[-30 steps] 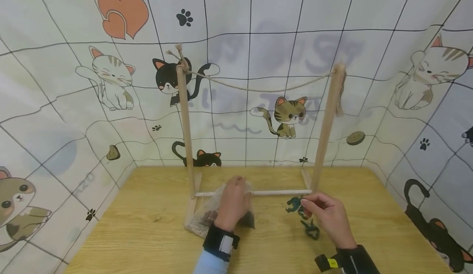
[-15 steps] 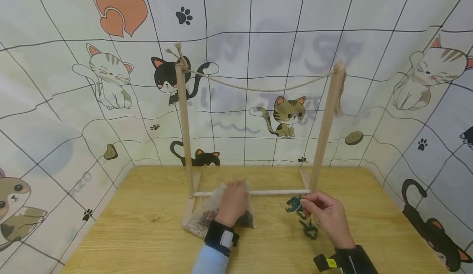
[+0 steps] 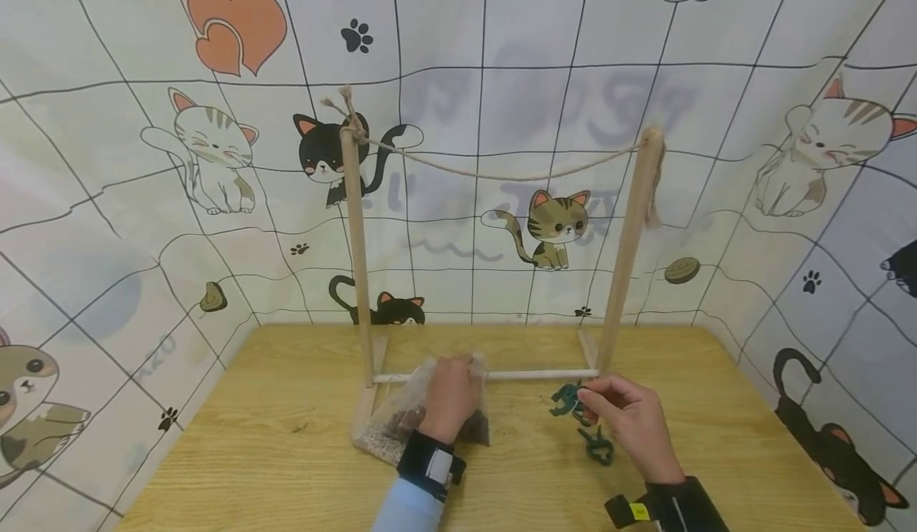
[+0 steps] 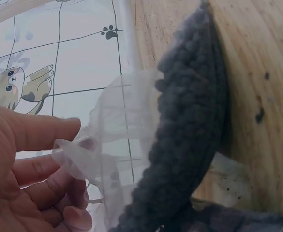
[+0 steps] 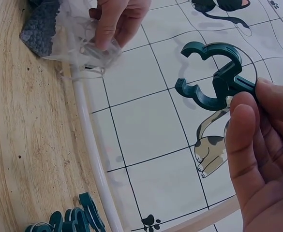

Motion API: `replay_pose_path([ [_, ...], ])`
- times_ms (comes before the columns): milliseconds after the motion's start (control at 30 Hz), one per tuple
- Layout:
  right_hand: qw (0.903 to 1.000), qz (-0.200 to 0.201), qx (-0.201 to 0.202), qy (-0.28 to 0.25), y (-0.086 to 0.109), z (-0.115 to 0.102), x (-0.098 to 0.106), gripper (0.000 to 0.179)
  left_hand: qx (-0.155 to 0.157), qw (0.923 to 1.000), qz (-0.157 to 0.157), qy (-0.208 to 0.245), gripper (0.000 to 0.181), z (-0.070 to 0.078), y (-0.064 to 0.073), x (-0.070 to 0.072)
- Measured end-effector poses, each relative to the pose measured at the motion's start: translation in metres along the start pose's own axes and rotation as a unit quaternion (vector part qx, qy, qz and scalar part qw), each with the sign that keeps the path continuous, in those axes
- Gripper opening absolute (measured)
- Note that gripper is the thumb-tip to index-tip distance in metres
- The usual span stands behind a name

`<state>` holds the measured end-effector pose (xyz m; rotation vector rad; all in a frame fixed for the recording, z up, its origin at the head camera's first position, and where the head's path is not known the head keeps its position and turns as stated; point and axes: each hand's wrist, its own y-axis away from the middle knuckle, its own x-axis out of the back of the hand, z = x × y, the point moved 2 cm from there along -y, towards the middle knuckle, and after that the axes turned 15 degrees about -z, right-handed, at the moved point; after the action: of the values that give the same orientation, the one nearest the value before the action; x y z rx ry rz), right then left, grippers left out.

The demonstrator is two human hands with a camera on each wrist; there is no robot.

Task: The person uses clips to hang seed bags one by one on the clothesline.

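Near the table's middle, my left hand (image 3: 451,397) grips the top of a clear plastic bag (image 3: 394,428). In the left wrist view, thumb and fingers hold the bag's crumpled edge, and small dark round pellets (image 4: 185,106) fill its lower part. Light grains and something reddish-brown show at its left in the head view. My right hand (image 3: 637,420) pinches a dark green plastic clip (image 5: 223,72) by its handle end, between thumb and fingers. The clip's curved jaws stand apart with nothing between them. More green clips (image 5: 88,212) lie on the table below this hand.
Behind the hands stands a wooden frame with two posts (image 3: 630,229), a white bottom rod (image 3: 540,374) and a sagging string (image 3: 501,177) across the top. A cat-printed sheet (image 3: 444,229) encloses the wooden table (image 3: 251,452) at the back and sides.
My left hand has sunk slightly at the top of the bag. My right hand keeps its pinch on the clip, with almost no movement.
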<state>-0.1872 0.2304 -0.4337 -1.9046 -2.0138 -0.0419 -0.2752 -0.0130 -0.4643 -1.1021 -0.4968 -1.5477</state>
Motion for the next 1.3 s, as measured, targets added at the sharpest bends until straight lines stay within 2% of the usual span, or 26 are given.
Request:
replay_pose_path([
  [100,1.0,0.004,-0.002,0.001,0.0,-0.001,0.001,0.02,-0.004,0.9999,0.01,0.008,0.004,0.001,0.0,0.001],
  [233,1.0,0.004,0.002,0.002,0.001,-0.002,0.002,0.02,0.005,0.9996,0.016,0.022,0.019,0.003,0.002,0.008],
  [367,0.9997,-0.003,0.019,0.016,0.002,-0.002,0.003,0.018,0.02,0.9995,0.017,0.018,0.02,0.006,0.007,0.016],
  [633,0.9948,-0.002,0.078,0.067,0.004,-0.006,0.008,0.011,-0.005,0.9993,0.012,0.036,0.008,0.018,0.022,0.034],
  [800,0.9864,0.016,0.116,0.116,0.0,-0.019,0.019,0.005,-0.044,0.9984,0.009,0.033,0.008,0.031,0.026,0.046],
  [1000,0.9782,0.051,0.144,0.141,-0.009,-0.037,0.034,0.007,-0.098,0.9935,-0.01,0.056,0.011,0.049,0.019,0.061],
  [1133,0.9617,0.061,0.196,0.181,-0.018,-0.056,0.047,0.012,-0.153,0.9851,-0.006,0.079,0.013,0.065,0.009,0.073],
  [1300,0.9401,0.065,0.261,0.209,-0.03,-0.088,0.061,0.014,-0.21,0.9741,0.02,0.081,0.012,0.088,-0.005,0.089],
])
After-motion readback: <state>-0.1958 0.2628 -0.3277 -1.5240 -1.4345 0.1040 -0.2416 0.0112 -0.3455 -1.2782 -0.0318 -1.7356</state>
